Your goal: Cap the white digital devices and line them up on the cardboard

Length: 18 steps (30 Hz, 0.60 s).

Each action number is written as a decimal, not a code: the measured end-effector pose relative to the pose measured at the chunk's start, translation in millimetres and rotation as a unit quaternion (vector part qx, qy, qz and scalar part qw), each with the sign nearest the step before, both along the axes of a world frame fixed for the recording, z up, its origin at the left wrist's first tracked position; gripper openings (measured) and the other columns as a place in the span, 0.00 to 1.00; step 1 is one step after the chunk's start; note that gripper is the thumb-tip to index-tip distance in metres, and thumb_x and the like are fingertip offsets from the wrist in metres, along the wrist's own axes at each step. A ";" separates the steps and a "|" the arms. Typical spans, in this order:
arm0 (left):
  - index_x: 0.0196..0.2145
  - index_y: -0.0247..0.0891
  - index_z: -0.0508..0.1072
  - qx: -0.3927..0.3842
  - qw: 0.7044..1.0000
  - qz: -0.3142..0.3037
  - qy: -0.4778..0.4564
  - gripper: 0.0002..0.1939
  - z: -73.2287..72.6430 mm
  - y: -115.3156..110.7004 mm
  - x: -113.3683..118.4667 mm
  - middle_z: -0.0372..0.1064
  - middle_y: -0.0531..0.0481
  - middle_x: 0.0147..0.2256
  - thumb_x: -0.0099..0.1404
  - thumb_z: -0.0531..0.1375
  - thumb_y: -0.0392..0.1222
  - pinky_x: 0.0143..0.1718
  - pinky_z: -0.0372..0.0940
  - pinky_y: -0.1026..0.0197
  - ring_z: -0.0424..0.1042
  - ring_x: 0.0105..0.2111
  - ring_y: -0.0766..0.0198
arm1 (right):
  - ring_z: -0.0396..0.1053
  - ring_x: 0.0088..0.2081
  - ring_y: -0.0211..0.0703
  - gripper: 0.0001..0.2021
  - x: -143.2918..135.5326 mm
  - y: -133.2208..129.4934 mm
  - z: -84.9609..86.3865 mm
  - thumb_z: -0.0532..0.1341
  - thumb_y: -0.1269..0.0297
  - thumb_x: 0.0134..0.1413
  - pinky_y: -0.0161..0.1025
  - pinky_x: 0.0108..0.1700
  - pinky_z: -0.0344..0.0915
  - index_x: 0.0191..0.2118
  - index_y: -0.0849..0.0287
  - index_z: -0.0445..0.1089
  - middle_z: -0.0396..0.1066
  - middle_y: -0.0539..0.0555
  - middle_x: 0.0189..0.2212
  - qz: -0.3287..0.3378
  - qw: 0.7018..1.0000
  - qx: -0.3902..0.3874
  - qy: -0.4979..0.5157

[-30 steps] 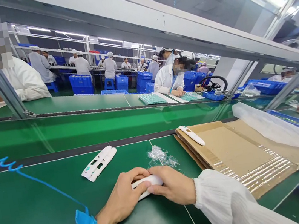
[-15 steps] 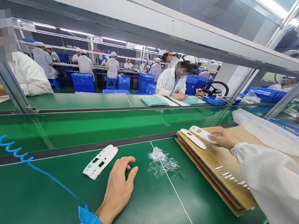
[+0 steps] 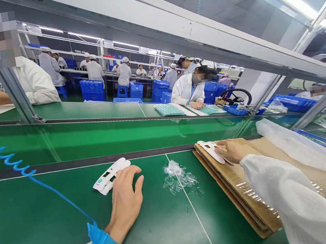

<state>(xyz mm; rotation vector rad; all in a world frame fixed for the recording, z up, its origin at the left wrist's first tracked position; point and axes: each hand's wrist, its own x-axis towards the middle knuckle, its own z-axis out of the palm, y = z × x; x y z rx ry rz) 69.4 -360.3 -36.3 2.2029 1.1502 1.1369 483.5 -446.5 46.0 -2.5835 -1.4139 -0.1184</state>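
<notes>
Left hand point(image 3: 125, 203) slid onto white casings point(image 3: 110, 175), fingers spread; right hand point(image 3: 233, 151) pinched casing point(image 3: 211, 150) on cardboard point(image 3: 254, 181). Placing step; next pickup needs firm grasp.

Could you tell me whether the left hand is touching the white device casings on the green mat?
Touching: in the head view, left hand fingertips overlap the white device casings.

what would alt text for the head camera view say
A person's left hand reaches onto white plastic device shells on a green workbench, while the right hand rests on white shells atop a cardboard stack. Crumpled clear film lies between them.
</notes>
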 end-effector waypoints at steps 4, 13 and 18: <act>0.53 0.35 0.71 0.049 0.967 0.214 0.131 0.17 -0.3 10.9 -11.6 0.65 0.33 0.58 0.70 0.54 0.43 0.52 0.62 0.41 0.63 0.56 0.39 | 0.75 0.49 0.59 0.17 -42.4 15.0 12.5 0.60 0.61 0.61 0.52 0.54 0.68 0.51 0.63 0.77 0.74 0.68 0.52 0.097 0.995 -0.016 0.010; 0.55 0.36 0.69 -0.033 0.979 0.074 0.187 0.17 -10.9 18.9 -14.9 0.71 0.38 0.54 0.72 0.53 0.42 0.50 0.61 0.46 0.65 0.54 0.44 | 0.66 0.61 0.52 0.21 -196.3 55.0 -21.4 0.66 0.66 0.60 0.53 0.60 0.64 0.59 0.54 0.69 0.67 0.60 0.62 0.377 0.922 -0.012 0.087; 0.54 0.44 0.70 -0.046 0.991 -0.059 0.109 0.16 -14.0 11.4 -8.7 0.73 0.47 0.55 0.70 0.57 0.40 0.54 0.62 0.47 0.68 0.55 0.51 | 0.64 0.61 0.53 0.20 -240.1 66.0 -61.7 0.66 0.61 0.63 0.55 0.59 0.59 0.58 0.51 0.68 0.69 0.57 0.60 0.413 0.895 0.033 0.164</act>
